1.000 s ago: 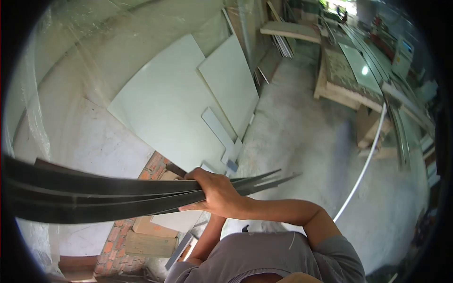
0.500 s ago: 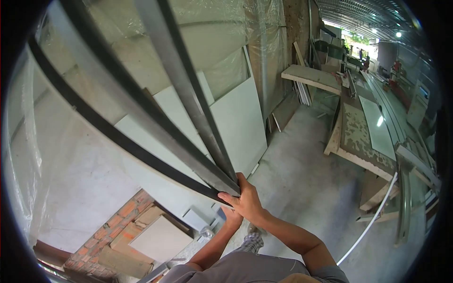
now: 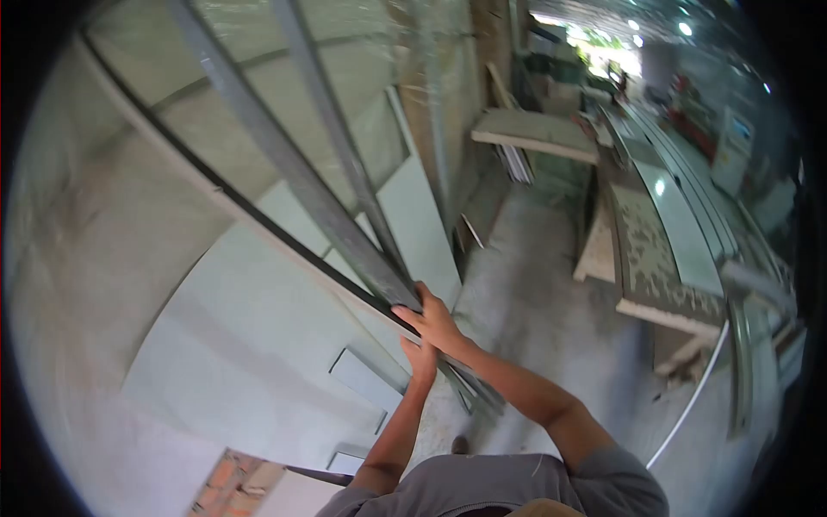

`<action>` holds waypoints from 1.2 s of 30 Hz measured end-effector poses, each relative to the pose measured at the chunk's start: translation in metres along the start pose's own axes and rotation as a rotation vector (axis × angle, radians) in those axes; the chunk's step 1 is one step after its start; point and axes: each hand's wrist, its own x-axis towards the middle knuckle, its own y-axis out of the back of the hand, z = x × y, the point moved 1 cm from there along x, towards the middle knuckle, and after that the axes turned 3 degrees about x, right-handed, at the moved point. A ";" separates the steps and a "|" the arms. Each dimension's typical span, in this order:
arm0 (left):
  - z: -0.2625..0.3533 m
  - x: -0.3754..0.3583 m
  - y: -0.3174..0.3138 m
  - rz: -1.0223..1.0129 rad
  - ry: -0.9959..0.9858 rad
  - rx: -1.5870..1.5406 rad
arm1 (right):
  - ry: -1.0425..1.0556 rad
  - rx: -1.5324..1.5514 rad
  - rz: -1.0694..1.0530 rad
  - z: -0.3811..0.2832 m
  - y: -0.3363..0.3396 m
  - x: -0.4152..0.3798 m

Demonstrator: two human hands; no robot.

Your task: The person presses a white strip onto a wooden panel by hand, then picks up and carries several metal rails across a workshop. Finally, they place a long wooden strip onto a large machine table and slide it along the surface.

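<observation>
- Grasping a bundle of long grey bars (image 3: 323, 198) with the right hand (image 3: 439, 323), in a closed grip near the lower part.
- Touching the lower side of the same bundle with the left hand (image 3: 420, 358), just below the right; cannot tell whether clenched, with fingers partly hidden.
- Fanning out from the grip toward the upper left: two grey bars and, beside them, a dark strip (image 3: 301, 250) with a pale edge.
- Jutting past both hands toward the lower right, blurred, over the concrete floor (image 3: 534, 284): the lower ends (image 3: 478, 389) of the bundle.
- Leaning at the left, behind the bars: large white panels (image 3: 241, 345), with a small pale board (image 3: 366, 379) near the left forearm.
- Standing well apart on the right: a mottled work surface (image 3: 642, 250), carrying a glossy pale sheet (image 3: 676, 228).
- Running down from near its front corner: a thin white pipe (image 3: 699, 388).
- Visible along the bottom: a grey shirt (image 3: 491, 482) and, farther left, a brick patch (image 3: 226, 482).
</observation>
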 end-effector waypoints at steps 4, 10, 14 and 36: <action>-0.020 0.031 -0.009 0.083 0.072 -0.114 | -0.039 0.085 -0.138 0.027 -0.006 0.038; -0.041 0.065 -0.021 0.188 -0.027 0.013 | 0.033 0.168 -0.332 0.075 -0.009 0.085; -0.065 0.077 -0.008 0.264 0.064 0.091 | 0.041 0.276 -0.423 0.081 -0.027 0.103; -0.079 0.079 0.090 0.286 0.090 0.232 | 0.004 0.197 -0.432 0.074 -0.112 0.096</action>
